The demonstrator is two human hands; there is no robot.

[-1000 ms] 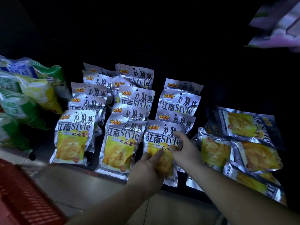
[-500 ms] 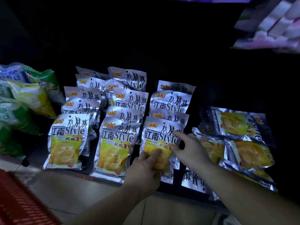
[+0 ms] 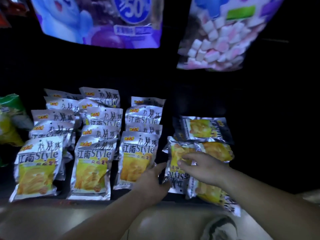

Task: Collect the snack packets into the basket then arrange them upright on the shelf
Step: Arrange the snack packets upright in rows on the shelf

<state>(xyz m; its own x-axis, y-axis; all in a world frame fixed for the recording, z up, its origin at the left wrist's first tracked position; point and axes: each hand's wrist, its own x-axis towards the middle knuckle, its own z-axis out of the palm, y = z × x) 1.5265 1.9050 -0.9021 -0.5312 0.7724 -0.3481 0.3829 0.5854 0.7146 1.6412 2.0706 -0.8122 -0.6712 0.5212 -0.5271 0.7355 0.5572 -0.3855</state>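
Shelving | left grip (image 3: 152, 181): thumb on the upright packet (image 3: 138, 158), fingers hidden, so we cannot tell its hold | right grip (image 3: 204, 168): pinches the flat packet (image 3: 178, 151) under its fingertips | advice: we steady the row, stand it upright just right of the left grip.

**Both hands at work, arms reaching in from below**

Both bare forearms rise from the bottom edge and cross the shelf's (image 3: 60, 200) front edge. The left hand (image 3: 152, 181) grips the lower right corner of a standing packet (image 3: 136, 161), thumb stretched up to the right. Just beside it, the right hand (image 3: 204, 168) lies palm down, its curled fingers (image 3: 187, 157) and thumb pinching a lying packet (image 3: 176, 153).
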